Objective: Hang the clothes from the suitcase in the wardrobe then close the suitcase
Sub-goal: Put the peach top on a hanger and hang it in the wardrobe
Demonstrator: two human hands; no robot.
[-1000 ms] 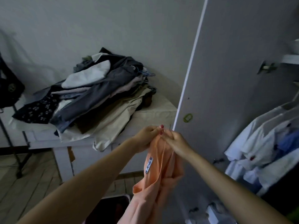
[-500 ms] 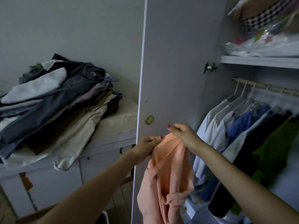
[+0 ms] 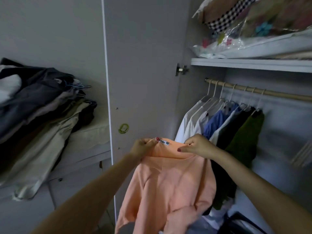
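A peach-orange shirt (image 3: 170,179) hangs in front of me, held up by its collar, where a white label shows. My left hand (image 3: 143,146) pinches the collar's left side and my right hand (image 3: 197,146) pinches its right side. The shirt hangs before the open wardrobe, whose wooden rail (image 3: 253,90) carries white, blue, black and green garments (image 3: 224,125) on white hangers. A dark edge at the bottom right (image 3: 239,223) may be the suitcase; most of it is out of view.
The open wardrobe door (image 3: 145,73) stands just left of the shirt. A pile of clothes with hangers (image 3: 42,112) lies on a white cabinet (image 3: 84,154) at the left. Bagged bedding (image 3: 253,26) fills the shelf above the rail. Bare hangers (image 3: 303,154) show at the right.
My view has swung right and up into the wardrobe. My hands have moved apart along the collar, spreading the bunched shirt so its front hangs flat.
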